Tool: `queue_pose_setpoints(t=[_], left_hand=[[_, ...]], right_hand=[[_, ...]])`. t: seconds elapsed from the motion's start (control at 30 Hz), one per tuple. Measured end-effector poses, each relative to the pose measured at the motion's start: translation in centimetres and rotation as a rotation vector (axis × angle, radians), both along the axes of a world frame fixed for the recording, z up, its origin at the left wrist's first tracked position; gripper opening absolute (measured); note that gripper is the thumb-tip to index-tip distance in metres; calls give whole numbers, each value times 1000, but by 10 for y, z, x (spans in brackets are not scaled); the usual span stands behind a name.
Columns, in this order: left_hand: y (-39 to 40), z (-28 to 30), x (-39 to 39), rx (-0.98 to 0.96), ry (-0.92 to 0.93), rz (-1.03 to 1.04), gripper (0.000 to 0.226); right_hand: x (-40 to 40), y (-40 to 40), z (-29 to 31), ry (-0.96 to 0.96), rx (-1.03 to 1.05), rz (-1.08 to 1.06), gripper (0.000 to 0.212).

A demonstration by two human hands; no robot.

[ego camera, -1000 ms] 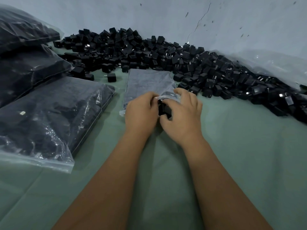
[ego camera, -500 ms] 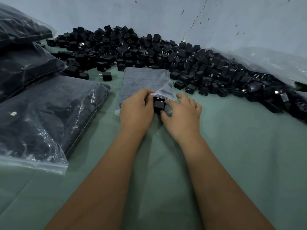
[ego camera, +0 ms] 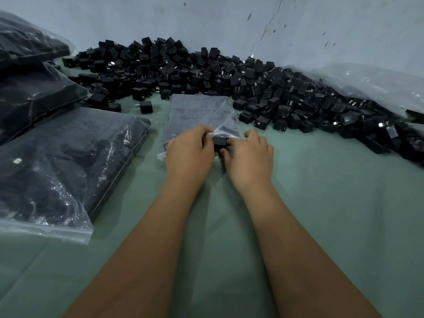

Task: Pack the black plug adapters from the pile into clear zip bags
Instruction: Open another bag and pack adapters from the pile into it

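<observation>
My left hand [ego camera: 189, 152] is curled over the near edge of the clear zip bag [ego camera: 199, 115], pinching the upper film of its mouth and lifting it; my right hand [ego camera: 249, 154] has its fingers bent round a black plug adapter [ego camera: 219, 141], which sits right between my two hands at the bag's opening, half under the raised film. The adapter looks like a small, hard, smooth-sided block, probably light, so I judge a pinch across its flat faces will hold it and a push from behind will slide it in. The film is thin, limp and slick; it is best taken at the stiffer zip edge. Beyond my fingertips the bag lies flat on the green cloth [ego camera: 321, 203], and past it the pile of adapters [ego camera: 229, 76] runs off to my right. To my left lie filled bags [ego camera: 64, 161].
</observation>
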State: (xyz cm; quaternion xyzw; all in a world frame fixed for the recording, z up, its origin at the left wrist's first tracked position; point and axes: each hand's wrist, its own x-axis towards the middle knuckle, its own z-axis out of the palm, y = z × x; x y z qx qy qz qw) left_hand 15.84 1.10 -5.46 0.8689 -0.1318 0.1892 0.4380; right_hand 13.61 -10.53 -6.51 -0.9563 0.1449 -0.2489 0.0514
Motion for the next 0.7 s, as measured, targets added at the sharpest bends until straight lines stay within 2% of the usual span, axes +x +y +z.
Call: queue_pose_setpoints(t=[0.1, 0.2, 0.3, 0.37, 0.43, 0.5, 0.53, 0.6, 0.7], left_hand=[[-1, 1, -2, 107, -52, -12, 20], [-2, 1, -6, 200, -157, -108, 26], [-2, 1, -8, 264, -123, -177, 28], [-2, 0, -6, 298, -111, -186, 27], [-1, 1, -5, 334, -108, -193, 25], [-2, 1, -4, 362, -102, -192, 23], [-3, 1, -4, 373, -99, -187, 22], [-4, 0, -6, 395, -95, -172, 22], [-5, -1, -6, 416, -103, -158, 22]], right_hand=[[1, 0, -1, 27, 0, -21, 32], [0, -1, -1, 45, 16, -20, 32], [-5, 0, 1, 0, 72, 2, 26], [-10, 0, 5, -147, 154, 50, 21], [-13, -5, 13, -373, 285, 71, 17], [-8, -21, 24, -564, 462, 23, 14], [-1, -34, 28, -602, 538, -21, 14], [17, -64, 33, -525, 612, -141, 17], [50, -104, 37, -250, 638, -303, 37]])
